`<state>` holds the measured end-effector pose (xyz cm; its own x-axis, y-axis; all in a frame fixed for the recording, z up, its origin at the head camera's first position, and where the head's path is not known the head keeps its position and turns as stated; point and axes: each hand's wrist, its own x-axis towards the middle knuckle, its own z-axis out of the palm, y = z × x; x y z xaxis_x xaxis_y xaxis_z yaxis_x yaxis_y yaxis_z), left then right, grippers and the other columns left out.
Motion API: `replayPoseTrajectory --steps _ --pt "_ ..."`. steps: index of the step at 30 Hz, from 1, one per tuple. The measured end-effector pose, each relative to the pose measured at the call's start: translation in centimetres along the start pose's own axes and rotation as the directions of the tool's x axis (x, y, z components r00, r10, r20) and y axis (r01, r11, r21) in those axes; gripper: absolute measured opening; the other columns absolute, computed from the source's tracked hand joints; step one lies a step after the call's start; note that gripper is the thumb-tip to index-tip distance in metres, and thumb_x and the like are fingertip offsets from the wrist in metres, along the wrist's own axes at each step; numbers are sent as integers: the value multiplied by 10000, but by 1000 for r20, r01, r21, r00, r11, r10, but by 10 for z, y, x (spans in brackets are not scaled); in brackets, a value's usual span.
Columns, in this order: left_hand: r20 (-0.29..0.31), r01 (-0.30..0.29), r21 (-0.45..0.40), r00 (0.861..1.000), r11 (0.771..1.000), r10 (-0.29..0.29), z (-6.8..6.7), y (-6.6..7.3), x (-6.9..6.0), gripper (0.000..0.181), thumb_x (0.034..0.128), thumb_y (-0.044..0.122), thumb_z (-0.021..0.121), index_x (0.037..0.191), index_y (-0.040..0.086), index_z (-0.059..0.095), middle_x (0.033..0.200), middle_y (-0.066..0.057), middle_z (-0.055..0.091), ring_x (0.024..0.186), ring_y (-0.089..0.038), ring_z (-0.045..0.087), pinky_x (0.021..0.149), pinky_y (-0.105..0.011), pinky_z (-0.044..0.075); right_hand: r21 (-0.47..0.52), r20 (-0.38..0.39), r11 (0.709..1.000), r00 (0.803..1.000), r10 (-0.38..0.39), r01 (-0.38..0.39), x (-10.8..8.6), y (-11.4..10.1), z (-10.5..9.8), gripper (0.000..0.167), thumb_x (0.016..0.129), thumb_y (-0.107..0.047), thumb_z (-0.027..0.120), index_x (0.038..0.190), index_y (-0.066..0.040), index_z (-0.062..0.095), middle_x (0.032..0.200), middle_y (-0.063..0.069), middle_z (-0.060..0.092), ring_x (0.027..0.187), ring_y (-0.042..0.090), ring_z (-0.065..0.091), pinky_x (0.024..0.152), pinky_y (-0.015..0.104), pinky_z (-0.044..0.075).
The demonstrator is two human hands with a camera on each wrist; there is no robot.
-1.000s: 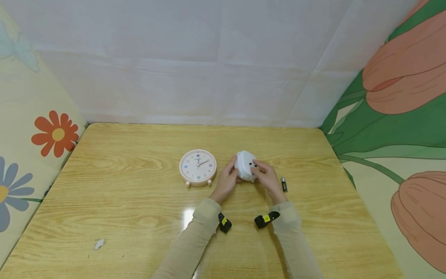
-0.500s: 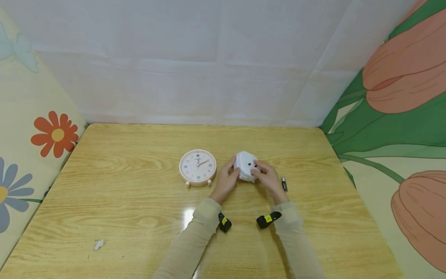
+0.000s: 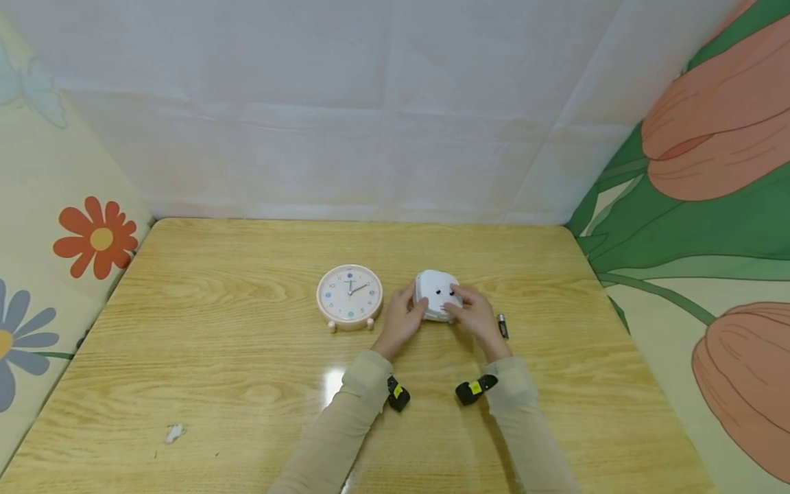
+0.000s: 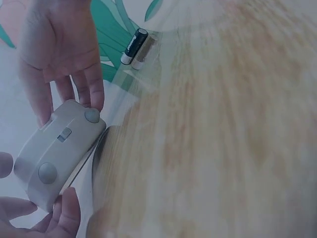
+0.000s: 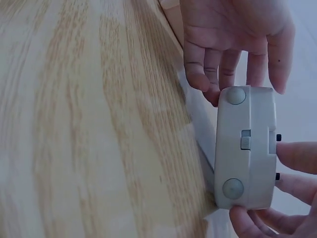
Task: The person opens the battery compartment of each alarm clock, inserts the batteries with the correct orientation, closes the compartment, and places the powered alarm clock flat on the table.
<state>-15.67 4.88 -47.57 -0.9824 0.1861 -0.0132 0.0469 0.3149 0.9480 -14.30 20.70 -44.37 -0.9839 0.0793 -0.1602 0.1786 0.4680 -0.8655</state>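
Both hands hold a small white alarm clock [image 3: 435, 285] above the table, right of centre in the head view. Two black knobs show on its back; its front is hidden. My left hand [image 3: 402, 319] grips its left side, thumb on the back. My right hand [image 3: 475, 317] holds the right side, with thumb and forefinger against the back by the knobs. In the right wrist view the clock's underside [image 5: 242, 163] shows two round feet and a small slide switch. A dark battery [image 3: 503, 326] lies on the table right of my right hand.
A pink round alarm clock [image 3: 350, 295] lies face up left of my left hand. The wood-grain table [image 3: 234, 329] ends at a white cloth [image 3: 370, 137] at the back. A small white patch [image 3: 175, 432] marks its front left.
The white clock has turned in my hands, so its back and both knobs face the head camera more squarely. My right wrist has shifted slightly right; the pink clock and battery stay put.
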Motion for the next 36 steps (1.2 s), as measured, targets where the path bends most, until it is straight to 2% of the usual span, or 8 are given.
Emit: replayPoseTrajectory --steps 5,13,17,22,25,29,33,36 --pt "16 -6 22 1000 1000 6 0 -2 1 515 912 236 512 1381 68 383 1096 -136 510 978 -222 470 835 -363 422 -50 -2 999 1000 -3 3 0 0 0 498 854 -59 611 1318 8 441 1340 231 385 1197 361 391 971 440 384" --pt "56 -85 45 995 995 82 1 -5 5 627 797 145 664 1344 -12 401 1222 -181 527 1079 -236 516 916 -313 441 -80 5 997 1000 -5 5 0 -2 0 513 847 -60 617 1321 15 436 1356 237 364 1208 371 377 972 447 380" --pt "59 -66 47 996 997 63 1 -6 4 663 779 151 681 1337 -53 387 1220 -209 514 1081 -261 513 920 -326 440 -101 1 995 1000 -20 20 0 -3 -1 516 832 -53 626 1308 30 443 1350 244 371 1211 380 370 997 462 345" --pt "48 -40 98 998 994 35 2 -6 4 648 766 163 693 1314 -55 423 1127 -204 511 1020 -281 503 913 -380 430 -151 -11 987 998 -65 62 1 -2 0 520 806 -40 654 1280 57 465 1332 255 394 1209 386 375 1013 472 318" --pt "47 -39 122 998 992 34 2 -6 4 651 767 169 698 1316 -48 424 1123 -201 505 1024 -287 493 927 -397 413 -185 -15 978 995 -100 96 1 -3 0 511 794 -30 662 1258 79 478 1316 272 407 1201 397 383 1012 476 314" --pt "48 -76 137 996 988 70 2 -6 5 728 750 190 718 1355 -22 373 1199 -202 501 1080 -294 478 966 -404 381 -222 -7 968 992 -122 117 2 -3 0 506 791 -41 665 1246 88 487 1304 280 417 1189 404 395 1008 479 319" --pt "50 -125 175 992 977 118 2 -7 6 812 712 224 757 1377 10 344 1231 -187 504 1092 -293 471 968 -411 375 -282 16 947 988 -156 154 3 -3 -2 498 794 -55 666 1239 87 494 1289 295 424 1169 417 412 991 494 336" --pt "58 -127 214 991 969 117 3 -7 8 866 689 278 779 1386 27 331 1236 -173 500 1093 -282 468 961 -405 382 -328 31 926 982 -189 188 3 -1 -3 488 798 -70 672 1234 75 506 1276 305 428 1155 430 417 980 514 341"
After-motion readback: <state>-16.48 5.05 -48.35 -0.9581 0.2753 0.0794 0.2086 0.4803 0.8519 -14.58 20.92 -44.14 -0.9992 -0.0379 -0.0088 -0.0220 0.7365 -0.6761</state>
